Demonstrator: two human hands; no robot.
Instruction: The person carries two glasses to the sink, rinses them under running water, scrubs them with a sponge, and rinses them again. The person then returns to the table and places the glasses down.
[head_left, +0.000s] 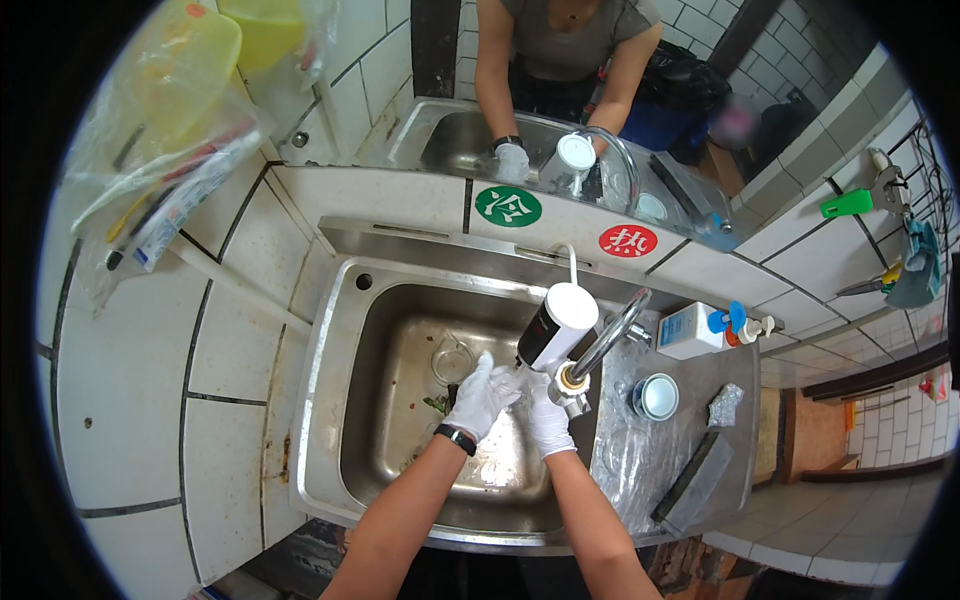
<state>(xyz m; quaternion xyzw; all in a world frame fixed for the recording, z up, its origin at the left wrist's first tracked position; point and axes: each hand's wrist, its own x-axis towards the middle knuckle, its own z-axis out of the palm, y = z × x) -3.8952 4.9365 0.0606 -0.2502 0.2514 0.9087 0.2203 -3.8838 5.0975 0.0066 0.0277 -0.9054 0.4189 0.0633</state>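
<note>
My left hand (480, 399), in a white glove with a dark watch band at the wrist, is over the stainless steel sink (405, 307). Its thumb points up and its fingers reach right; something translucent and blurred, perhaps water, shows at the fingertips. My right hand (549, 424), also gloved, is beside it, partly hidden by the curved metal faucet (616, 324). Just above the hands is a white-and-black cylindrical device (562, 319) with a white cord. In the basin lie a clear round glass item (452, 361) and food scraps (435, 405).
Right of the basin, the drainboard (622, 465) holds a white pump bottle (686, 330), a small cup (660, 397), crumpled clear wrap (725, 405) and a dark-edged box (694, 480). A mirror (562, 82) backs the sink. A clear bag (169, 150) of toothbrushes hangs left.
</note>
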